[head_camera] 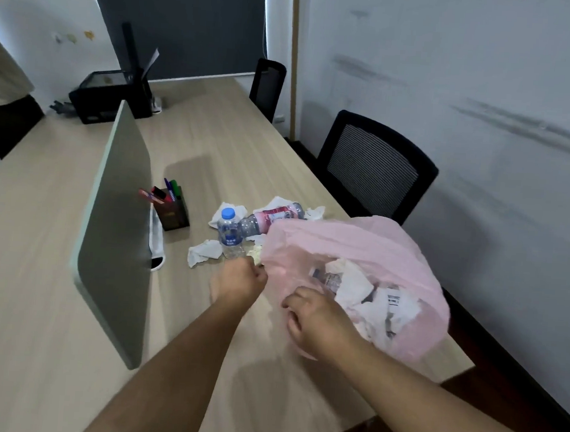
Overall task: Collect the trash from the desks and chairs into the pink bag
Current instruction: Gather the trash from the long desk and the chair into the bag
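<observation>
The pink bag (369, 248) lies on the wooden desk (50, 317) with its mouth toward me, holding crumpled paper and a bottle. My left hand (238, 280) grips the bag's rim at its left edge, fingers curled. My right hand (317, 316) pinches the near rim of the bag. Beyond the bag stand a clear bottle with a blue cap (230, 234) and a lying bottle with a pink label (273, 216). Crumpled white tissues (203, 252) lie around them.
A grey desk divider (117, 224) stands to the left, with a pen holder (171, 208) beside it. A black printer (106, 97) sits at the far end. Black mesh chairs (374, 168) line the right side by the wall. Another person stands at far left.
</observation>
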{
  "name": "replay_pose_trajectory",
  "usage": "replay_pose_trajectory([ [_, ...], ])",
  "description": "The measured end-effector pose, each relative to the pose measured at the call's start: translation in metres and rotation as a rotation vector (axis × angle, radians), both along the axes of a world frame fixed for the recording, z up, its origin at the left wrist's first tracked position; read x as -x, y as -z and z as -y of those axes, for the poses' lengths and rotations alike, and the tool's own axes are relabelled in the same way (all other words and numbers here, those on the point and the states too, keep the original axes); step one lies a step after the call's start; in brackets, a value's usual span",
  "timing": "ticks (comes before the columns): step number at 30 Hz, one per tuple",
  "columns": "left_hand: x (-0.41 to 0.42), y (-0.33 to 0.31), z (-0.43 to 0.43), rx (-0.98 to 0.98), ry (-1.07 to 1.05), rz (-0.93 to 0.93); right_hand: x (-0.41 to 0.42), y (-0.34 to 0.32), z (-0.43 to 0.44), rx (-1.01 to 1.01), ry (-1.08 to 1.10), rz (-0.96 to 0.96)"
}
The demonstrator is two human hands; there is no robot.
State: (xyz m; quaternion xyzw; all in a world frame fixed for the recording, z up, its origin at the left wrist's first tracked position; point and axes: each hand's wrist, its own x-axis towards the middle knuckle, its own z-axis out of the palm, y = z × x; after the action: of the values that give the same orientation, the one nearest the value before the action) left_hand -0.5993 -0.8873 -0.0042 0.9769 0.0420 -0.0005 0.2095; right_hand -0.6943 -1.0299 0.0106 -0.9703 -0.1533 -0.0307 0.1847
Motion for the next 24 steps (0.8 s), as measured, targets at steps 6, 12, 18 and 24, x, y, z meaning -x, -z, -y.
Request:
replay_pose_trajectory([
  [6, -0.057, 0.000, -0.063, -0.021, -0.092, 0.040, -0.064, 0.024, -0.073, -0.085, -0.031, -0.195],
  [12, -0.114, 0.047, -0.085, 0.001, -0.153, -0.220, -0.150, 0.058, -0.112, -0.005, 0.225, -0.395],
  [18, -0.154, 0.093, -0.094, 0.008, -0.131, -0.248, -0.204, 0.095, -0.116, 0.091, 0.404, -0.385],
  [24, -0.150, 0.106, -0.106, -0.047, -0.039, -0.171, -0.212, 0.110, -0.114, 0.100, 0.468, -0.346],
])
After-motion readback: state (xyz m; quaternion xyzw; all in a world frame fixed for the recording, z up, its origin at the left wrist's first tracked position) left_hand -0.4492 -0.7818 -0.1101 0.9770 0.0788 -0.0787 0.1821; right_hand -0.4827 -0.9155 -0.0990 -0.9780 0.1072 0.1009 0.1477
